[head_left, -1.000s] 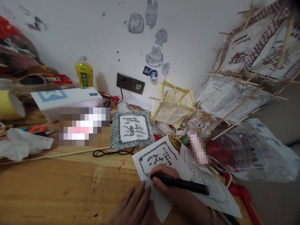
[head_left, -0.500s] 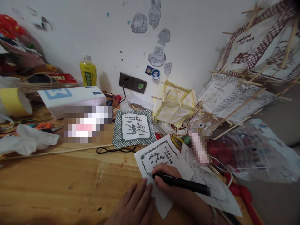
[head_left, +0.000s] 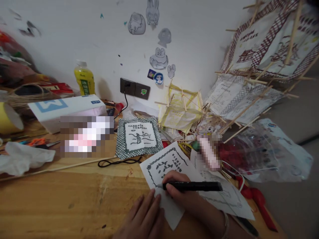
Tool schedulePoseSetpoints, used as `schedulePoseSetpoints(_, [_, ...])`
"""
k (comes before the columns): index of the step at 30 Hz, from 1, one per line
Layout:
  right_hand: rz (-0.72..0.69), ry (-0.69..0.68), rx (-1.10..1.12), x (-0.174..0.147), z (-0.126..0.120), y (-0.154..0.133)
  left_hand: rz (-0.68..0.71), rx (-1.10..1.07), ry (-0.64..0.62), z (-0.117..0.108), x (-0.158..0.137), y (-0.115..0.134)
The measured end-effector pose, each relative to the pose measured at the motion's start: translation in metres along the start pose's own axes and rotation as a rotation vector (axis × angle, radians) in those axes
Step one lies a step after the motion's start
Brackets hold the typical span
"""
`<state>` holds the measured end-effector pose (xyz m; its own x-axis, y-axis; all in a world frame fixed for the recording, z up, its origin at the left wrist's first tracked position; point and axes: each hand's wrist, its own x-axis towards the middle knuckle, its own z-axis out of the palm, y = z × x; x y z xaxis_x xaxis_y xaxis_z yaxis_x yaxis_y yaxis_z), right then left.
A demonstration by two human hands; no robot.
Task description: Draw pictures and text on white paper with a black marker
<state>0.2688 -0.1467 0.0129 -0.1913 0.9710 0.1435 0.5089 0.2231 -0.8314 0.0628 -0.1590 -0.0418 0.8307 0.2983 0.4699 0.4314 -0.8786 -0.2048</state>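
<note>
A black marker pen [head_left: 196, 186] is gripped in my right hand [head_left: 180, 192], its tip touching the left border line of a white paper sheet [head_left: 171, 212]. That sheet bears a wavy dark border, leafy branches and short lines of writing. My left hand [head_left: 146, 215] lies flat with fingers stretched out, its fingertips at the sheet's left edge. Partly beneath the sheet and my right forearm is a second drawn sheet [head_left: 239, 207]. Beyond them rests a finished-looking picture card [head_left: 139, 137] with a green cross-hatched border.
Behind stand a yellow paper-and-stick frame [head_left: 180, 114] and larger stick-framed lanterns [head_left: 244, 96]. At left are a white box [head_left: 67, 109], a yellow-green bottle [head_left: 84, 79], crumpled tissue [head_left: 25, 157] and scissors [head_left: 37, 142]. A black cord [head_left: 119, 162] and a plastic bag [head_left: 269, 159] lie nearby.
The view has shifted slightly, so the background sits further left. The marker has swung to a more level angle, its tip still by the sheet's left border. My left hand stays in place.
</note>
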Motion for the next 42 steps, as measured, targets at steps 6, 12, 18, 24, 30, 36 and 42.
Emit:
schedulePoseSetpoints(6, [-0.011,-0.015,-0.045,0.001,0.001,-0.003,-0.021,-0.027,-0.019,-0.005,0.001,0.000])
schedulePoseSetpoints(12, [-0.013,-0.006,-0.057,0.002,0.002,0.000,-0.014,0.012,0.036,0.008,-0.005,0.003])
schedulePoseSetpoints(18, [-0.036,-0.001,-0.012,0.001,0.001,-0.001,-0.017,0.007,0.005,0.003,-0.004,0.002])
schedulePoseSetpoints(24, [-0.019,-0.001,0.066,0.003,0.001,-0.003,-0.012,0.027,0.097,-0.004,0.003,-0.002])
schedulePoseSetpoints(30, [0.144,0.045,0.358,0.007,0.007,0.005,-0.016,0.062,0.213,0.007,0.006,-0.005])
schedulePoseSetpoints(36, [0.083,0.104,0.453,0.011,0.015,0.010,0.049,0.111,0.283,0.011,0.006,-0.003])
schedulePoseSetpoints(42, [0.017,0.133,0.376,0.012,0.020,0.013,0.019,0.103,0.158,0.015,-0.002,-0.001])
